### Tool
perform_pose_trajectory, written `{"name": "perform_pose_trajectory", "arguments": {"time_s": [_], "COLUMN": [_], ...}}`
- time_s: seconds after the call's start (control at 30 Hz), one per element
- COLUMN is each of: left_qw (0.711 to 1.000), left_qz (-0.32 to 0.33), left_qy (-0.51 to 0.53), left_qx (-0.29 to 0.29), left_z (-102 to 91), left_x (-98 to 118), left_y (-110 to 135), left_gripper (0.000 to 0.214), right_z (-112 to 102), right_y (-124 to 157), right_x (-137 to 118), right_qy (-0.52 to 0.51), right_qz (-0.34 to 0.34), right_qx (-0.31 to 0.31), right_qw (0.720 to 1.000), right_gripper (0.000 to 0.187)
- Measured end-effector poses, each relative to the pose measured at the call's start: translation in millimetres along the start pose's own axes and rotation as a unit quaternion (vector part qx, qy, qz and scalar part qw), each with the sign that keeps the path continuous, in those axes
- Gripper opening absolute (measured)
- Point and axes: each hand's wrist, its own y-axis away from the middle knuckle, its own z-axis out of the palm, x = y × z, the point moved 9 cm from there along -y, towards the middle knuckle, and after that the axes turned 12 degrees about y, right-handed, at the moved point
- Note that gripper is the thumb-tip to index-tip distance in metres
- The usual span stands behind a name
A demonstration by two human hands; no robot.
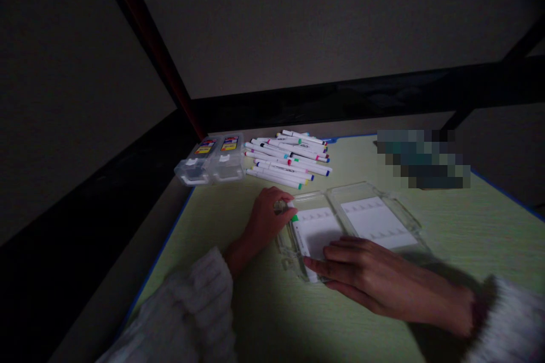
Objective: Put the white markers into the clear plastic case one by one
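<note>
A clear plastic marker case lies unfolded on the table, with white slotted inserts in both halves. One white marker with a green end rests along the left side of the case's left half. At the upper left corner, my left hand has its thumb and fingers closed around the case edge, the thumb beside the green end. My right hand reaches across the lower part of the case with fingers stretched out. Its index fingertip touches the marker near the lower end.
A loose pile of white markers with coloured ends lies behind the case. Two closed clear plastic cases with bright labels stand at the back left. A pixelated object is at the back right. The pale table has a blue edge.
</note>
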Motion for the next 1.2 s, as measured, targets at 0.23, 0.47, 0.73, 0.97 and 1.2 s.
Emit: {"name": "perform_pose_trajectory", "arguments": {"time_s": [0.23, 0.47, 0.73, 0.97, 1.2], "left_qw": [1.000, 1.000, 1.000, 1.000, 1.000], "left_qz": [-0.010, 0.002, 0.009, 0.019, 0.014], "left_qy": [0.000, 0.007, 0.001, 0.000, 0.003], "left_qx": [-0.006, -0.005, -0.018, -0.018, -0.020], "left_z": [0.8, 1.5, 2.8, 3.3, 2.7], "left_x": [0.5, 0.2, 1.4, 0.9, 1.3], "left_y": [-1.2, -0.9, -0.3, 0.3, 0.5], "left_gripper": [0.013, 0.011, 0.009, 0.009, 0.008], "right_z": [-1.5, -2.3, 3.0, 5.5, -13.1], "right_y": [-0.4, 0.3, 3.3, 3.3, 10.2], "right_x": [1.4, 2.0, 1.3, -3.2, -12.5], "right_qy": [0.004, 0.012, 0.031, 0.107, 0.097], "right_qz": [0.002, 0.007, -0.002, -0.036, -0.100], "right_qx": [0.012, 0.008, 0.010, 0.021, 0.128], "right_qw": [1.000, 1.000, 0.999, 0.993, 0.982], "right_gripper": [0.032, 0.033, 0.036, 0.035, 0.032]}}
